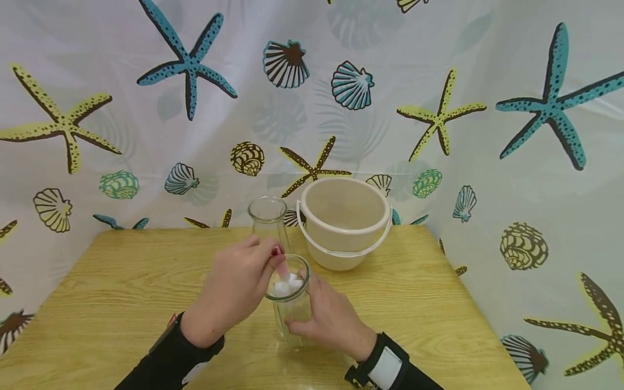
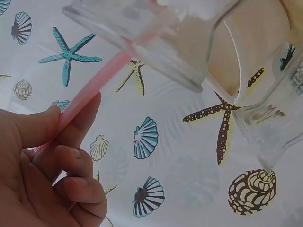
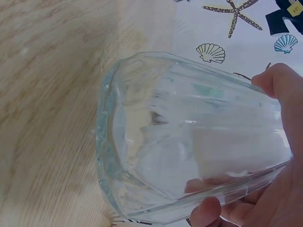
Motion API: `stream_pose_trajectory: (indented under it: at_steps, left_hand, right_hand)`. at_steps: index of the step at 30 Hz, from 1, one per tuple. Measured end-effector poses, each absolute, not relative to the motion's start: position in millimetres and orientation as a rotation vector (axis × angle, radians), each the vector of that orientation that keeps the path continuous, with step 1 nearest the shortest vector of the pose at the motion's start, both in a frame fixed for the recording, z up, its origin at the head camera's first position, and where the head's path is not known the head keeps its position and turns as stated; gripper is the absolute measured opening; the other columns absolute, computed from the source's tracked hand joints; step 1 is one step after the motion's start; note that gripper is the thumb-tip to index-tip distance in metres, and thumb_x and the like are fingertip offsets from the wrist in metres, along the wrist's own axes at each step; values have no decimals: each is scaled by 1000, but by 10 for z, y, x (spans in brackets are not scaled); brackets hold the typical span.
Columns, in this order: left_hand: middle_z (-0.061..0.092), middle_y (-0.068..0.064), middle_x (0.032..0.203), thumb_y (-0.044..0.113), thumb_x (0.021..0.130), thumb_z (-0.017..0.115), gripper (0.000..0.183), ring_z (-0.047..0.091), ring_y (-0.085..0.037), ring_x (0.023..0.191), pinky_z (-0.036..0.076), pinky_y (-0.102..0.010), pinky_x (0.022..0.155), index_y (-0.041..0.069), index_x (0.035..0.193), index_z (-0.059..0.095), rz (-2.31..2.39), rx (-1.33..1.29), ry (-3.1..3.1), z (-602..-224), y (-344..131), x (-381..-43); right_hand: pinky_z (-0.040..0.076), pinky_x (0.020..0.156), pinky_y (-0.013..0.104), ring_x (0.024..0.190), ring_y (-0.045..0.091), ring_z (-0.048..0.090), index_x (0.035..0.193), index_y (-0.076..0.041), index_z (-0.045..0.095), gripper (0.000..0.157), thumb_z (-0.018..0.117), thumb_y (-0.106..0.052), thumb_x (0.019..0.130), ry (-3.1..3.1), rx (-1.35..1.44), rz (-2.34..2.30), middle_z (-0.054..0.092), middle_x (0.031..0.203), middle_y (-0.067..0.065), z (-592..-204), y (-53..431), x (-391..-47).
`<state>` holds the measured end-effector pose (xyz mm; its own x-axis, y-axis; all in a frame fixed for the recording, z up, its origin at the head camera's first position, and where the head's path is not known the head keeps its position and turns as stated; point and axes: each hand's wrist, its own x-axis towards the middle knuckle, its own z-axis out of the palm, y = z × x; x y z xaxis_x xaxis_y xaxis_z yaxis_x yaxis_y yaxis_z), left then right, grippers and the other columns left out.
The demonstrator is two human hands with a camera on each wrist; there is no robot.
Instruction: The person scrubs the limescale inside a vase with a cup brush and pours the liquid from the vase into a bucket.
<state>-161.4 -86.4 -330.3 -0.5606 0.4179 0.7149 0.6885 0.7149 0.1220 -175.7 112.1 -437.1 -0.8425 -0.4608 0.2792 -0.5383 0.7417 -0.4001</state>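
Note:
My left hand (image 1: 231,290) pinches the pink handle (image 2: 97,82) of a bottle brush between thumb and fingers, over the mouth of a clear glass vase (image 1: 291,314). The brush's white lobed head (image 1: 287,285) is down inside the vase, seen through the rim. From the right side, my right hand (image 1: 336,317) grips this vase around its body. The right wrist view has the thick faceted glass base (image 3: 106,137) pointing toward the wooden table, with the thumb along one side and fingers along the other. White shows blurred through the glass there.
A second clear glass vase (image 1: 267,216) stands just behind, partly hidden by my left hand. To its right sits a cream bucket (image 1: 341,259) with its handle hanging down in front. The wooden table (image 1: 146,292) backs onto a curtain (image 1: 312,124) printed with shells and starfish.

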Motion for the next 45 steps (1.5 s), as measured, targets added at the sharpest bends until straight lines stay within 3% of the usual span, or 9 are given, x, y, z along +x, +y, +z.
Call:
stream_pose_trajectory:
  at_steps: [9,19,28,36,45]
  left_hand:
    - [57,3,69,19,90,65,8,46,-9,58,40,-27,43,13,87,61,-485,-834,-2293,-3538,-818,-1720]
    - [49,5,61,26,89,67,16,42,-10,54,33,-24,38,14,81,59,-352,-813,-2378,-3736,-813,-1815]
    - [53,2,65,20,88,68,11,44,-9,53,37,-26,39,13,82,62,-446,-817,-2305,-3632,-811,-1759]
    - [63,-1,72,15,86,70,7,54,-10,60,47,-29,44,10,83,65,-582,-852,-2205,-3399,-825,-1635]
    - [62,2,72,11,86,69,6,47,-5,58,44,-27,45,10,83,64,-796,-861,-2165,-3348,-874,-1603]
  right_hand:
    - [53,66,35,91,12,52,137,-10,34,89,70,-55,69,-2733,821,686,53,109,1,-4389,1115,-1752]
    - [54,61,35,89,12,53,137,-10,34,90,71,-54,68,-2705,822,651,54,110,2,-4385,1110,-1745]
    - [54,65,35,91,12,52,137,-9,33,91,71,-54,68,-2713,835,670,54,110,2,-4394,1116,-1747]
    - [53,68,35,93,12,52,139,-12,31,92,72,-54,69,-2719,841,714,53,112,1,-4380,1113,-1750]
    - [53,67,35,92,11,51,134,-14,36,84,73,-53,69,-2720,841,731,53,108,-1,-4375,1106,-1734]
